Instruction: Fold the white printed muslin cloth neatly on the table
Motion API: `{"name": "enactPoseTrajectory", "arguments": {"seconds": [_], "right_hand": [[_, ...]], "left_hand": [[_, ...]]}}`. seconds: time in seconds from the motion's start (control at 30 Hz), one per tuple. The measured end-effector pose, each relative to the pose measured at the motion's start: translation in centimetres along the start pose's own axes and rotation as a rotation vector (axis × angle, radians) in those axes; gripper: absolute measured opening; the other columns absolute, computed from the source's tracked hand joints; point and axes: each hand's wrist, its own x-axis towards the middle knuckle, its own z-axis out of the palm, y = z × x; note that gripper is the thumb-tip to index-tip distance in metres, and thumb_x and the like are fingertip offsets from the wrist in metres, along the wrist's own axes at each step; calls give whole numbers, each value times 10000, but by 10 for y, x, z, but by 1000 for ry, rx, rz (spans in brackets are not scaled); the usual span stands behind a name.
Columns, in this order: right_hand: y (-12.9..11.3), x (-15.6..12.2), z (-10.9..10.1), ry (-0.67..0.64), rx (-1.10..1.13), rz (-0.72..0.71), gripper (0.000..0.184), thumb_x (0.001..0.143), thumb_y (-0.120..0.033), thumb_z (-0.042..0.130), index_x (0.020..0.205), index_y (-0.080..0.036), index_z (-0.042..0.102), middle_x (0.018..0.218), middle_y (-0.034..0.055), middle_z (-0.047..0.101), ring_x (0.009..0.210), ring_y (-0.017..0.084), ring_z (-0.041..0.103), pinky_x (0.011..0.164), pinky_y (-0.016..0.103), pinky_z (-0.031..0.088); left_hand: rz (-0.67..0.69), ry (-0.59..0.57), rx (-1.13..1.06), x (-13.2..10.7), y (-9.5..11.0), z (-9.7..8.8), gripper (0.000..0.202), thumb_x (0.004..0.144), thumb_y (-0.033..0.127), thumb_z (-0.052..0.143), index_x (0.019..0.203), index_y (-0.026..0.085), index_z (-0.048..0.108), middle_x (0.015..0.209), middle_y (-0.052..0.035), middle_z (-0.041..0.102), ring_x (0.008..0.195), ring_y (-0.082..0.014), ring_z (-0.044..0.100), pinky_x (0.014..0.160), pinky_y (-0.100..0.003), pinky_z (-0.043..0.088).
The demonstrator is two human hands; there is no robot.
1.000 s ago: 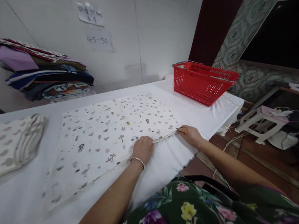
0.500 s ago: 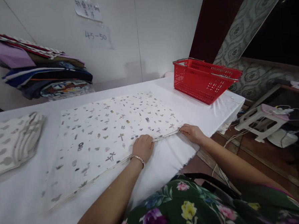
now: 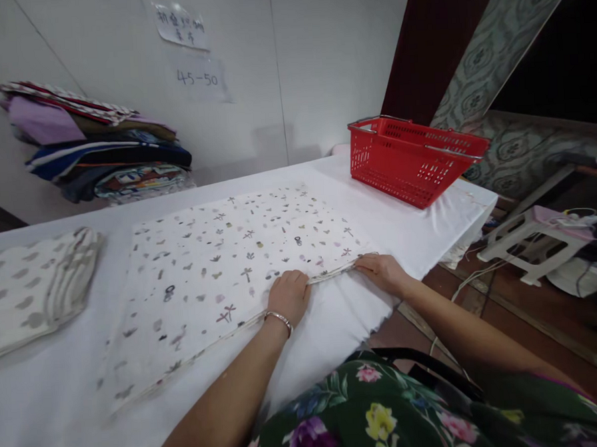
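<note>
A white cloth with small printed motifs (image 3: 221, 267) lies folded flat on the white-covered table (image 3: 48, 410). My left hand (image 3: 288, 295), with a bracelet at the wrist, rests closed on the cloth's near edge, fingers curled over it. My right hand (image 3: 381, 272) pinches the same edge at the cloth's near right corner. Both hands are about a hand's width apart.
A red plastic basket (image 3: 415, 160) stands at the table's far right corner. A folded spotted cloth (image 3: 32, 291) lies at the left. A stack of folded fabrics (image 3: 94, 151) sits against the back wall. Right of the table, a white stool (image 3: 534, 238) and cables stand on the floor.
Both hands keep their grip on the cloth's near edge. Only the camera view has shifted slightly.
</note>
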Motion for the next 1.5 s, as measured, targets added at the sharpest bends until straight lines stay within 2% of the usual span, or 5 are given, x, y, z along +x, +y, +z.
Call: {"name": "enactPoseTrajectory", "arguments": {"seconds": [0.23, 0.6, 0.9, 1.17, 1.5], "right_hand": [[4, -9, -4, 49, 120, 95, 263, 922, -299, 408, 1055, -278, 634, 1036, 8, 651, 960, 167, 585, 847, 305, 451], [15, -13, -4, 316, -179, 289, 220, 878, -312, 479, 1048, -198, 561, 1062, 96, 574, 1027, 227, 505, 845, 346, 440], [28, -11, 2, 231, -62, 313, 289, 853, -290, 470, 1110, -180, 542, 1016, 77, 595, 925, 196, 549, 803, 305, 441], [27, 3, 2, 260, -37, 490, 307, 811, -231, 455, 1081, -178, 594, 1017, 69, 642, 891, 198, 586, 787, 309, 450], [41, -5, -4, 157, -171, 384, 315, 826, -153, 428, 1100, -175, 582, 1127, 66, 621, 1007, 200, 571, 860, 307, 444]], "left_hand": [[16, -3, -8, -1, 0, 0, 132, 850, 207, 486, 903, 193, 607, 987, -66, 615, 969, -210, 531, 827, -350, 417], [8, -6, 9, 0, 0, -2, 134, 851, 208, 481, 892, 190, 607, 989, -61, 620, 966, -211, 529, 835, -351, 420], [15, -7, -5, 0, -1, -1, 121, 844, 203, 490, 874, 195, 607, 982, -60, 623, 963, -215, 535, 824, -356, 424], [14, -7, 2, 0, 0, -1, 133, 851, 210, 488, 893, 181, 611, 986, -62, 625, 964, -215, 536, 823, -351, 424], [61, -13, 32, 0, 4, -1, 127, 854, 193, 494, 890, 181, 615, 983, -54, 621, 963, -208, 523, 800, -350, 422]]}}
